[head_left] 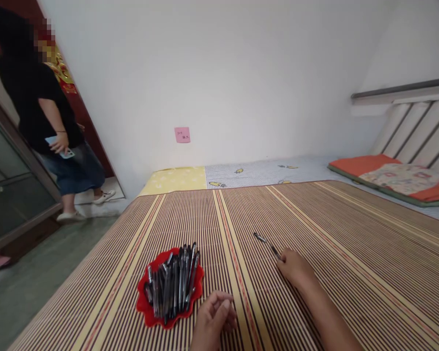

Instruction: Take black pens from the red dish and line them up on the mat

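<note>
A red scalloped dish [145,303] lies on the striped bamboo mat [351,253] and holds several dark pens [173,282]. My left hand [214,319] rests just right of the dish with its fingers loosely curled, and nothing shows in it. My right hand [294,268] is stretched further out on the mat, fingers closed on the near end of a dark pen [266,243] that lies flat and points away to the left.
The mat covers a bed against a white wall bearing a pink note [182,134]. A folded orange and patterned blanket [398,178] lies by the headboard at right. Another person in black, phone in hand [60,145], stands in the doorway at left.
</note>
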Tool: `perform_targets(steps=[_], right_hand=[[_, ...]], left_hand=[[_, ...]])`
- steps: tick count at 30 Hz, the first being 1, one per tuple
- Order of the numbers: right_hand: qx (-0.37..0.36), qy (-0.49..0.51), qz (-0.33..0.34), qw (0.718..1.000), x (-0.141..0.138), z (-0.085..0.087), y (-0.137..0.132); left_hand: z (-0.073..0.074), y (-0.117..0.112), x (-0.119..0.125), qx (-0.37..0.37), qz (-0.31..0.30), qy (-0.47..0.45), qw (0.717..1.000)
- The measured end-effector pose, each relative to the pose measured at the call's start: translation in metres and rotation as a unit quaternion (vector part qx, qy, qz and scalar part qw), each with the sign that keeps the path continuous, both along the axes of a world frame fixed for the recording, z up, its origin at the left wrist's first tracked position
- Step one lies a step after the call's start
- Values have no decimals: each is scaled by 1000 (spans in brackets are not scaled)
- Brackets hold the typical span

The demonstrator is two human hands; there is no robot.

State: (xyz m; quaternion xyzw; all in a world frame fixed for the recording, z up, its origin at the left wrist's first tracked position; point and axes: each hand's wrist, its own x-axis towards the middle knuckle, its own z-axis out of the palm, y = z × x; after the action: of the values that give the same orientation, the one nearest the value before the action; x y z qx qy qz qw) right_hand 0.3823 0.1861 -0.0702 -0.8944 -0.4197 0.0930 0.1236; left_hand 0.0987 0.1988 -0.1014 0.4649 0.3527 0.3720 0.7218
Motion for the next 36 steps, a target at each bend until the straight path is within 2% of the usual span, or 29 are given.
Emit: perform_targets(steps=[4, 10, 15, 19, 22, 27, 31, 36], right_hand=[[10, -6, -23, 1000, 8, -2, 2], [5, -12, -7, 1000, 18, -6, 2], [29, -23, -16, 999, 18, -11, 3], [99, -127, 33, 986, 9, -8, 23], [85, -176, 65, 978, 0, -5, 45], [63, -177, 48, 981, -8, -7, 66], [59, -168, 27, 984, -3, -6, 57], [73, -85, -15, 994, 21, 2, 23]], left_hand=[[1, -1, 0, -6, -6, 1, 1000], [1, 0, 0, -2, -2, -13, 1000], [2, -2, 0, -12, -7, -6, 1000], [3, -2, 1, -11, -11, -1, 1000], [3, -2, 1, -10, -12, 1, 1000], [-1, 2, -1, -3, -11, 1, 1000], [-4, 2, -2, 1, -8, 6, 1000], [-3, 0, -1, -6, -15, 11, 1000]])
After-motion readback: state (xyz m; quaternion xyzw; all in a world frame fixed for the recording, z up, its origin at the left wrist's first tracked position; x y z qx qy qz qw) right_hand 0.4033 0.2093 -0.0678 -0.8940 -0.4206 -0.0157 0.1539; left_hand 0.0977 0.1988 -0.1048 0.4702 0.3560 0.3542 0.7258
